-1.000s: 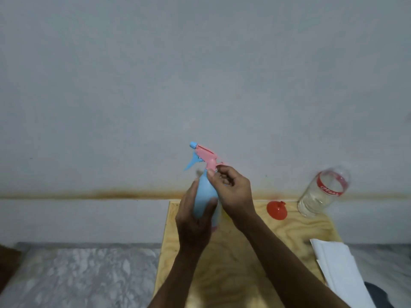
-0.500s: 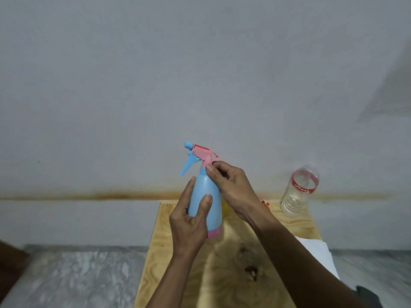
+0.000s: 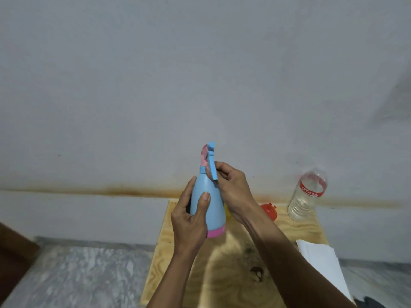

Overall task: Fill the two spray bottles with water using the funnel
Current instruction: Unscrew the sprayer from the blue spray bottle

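The left hand (image 3: 189,221) is wrapping around the body of the blue spray bottle (image 3: 208,203), thumb lying across its front and fingers curling behind, holding it upright above the wooden board (image 3: 222,281). The right hand (image 3: 231,187) is gripping the bottle's neck just under the spray head (image 3: 209,158), fingers curled around the collar — the blue trigger is hanging down in front of those fingers. The bottle's pink base is showing below the left palm, clear of the board.

Behind the right wrist a red funnel (image 3: 269,211) is sitting on the board, partly hidden by the forearm. Further right a clear water bottle (image 3: 308,196) with a red label is standing near the board's far corner, close to the wall (image 3: 200,74) — whether its cap is on cannot be told. White paper (image 3: 322,261) is lying at the board's right edge. A marbled floor (image 3: 77,274) is spreading out to the left of the board.
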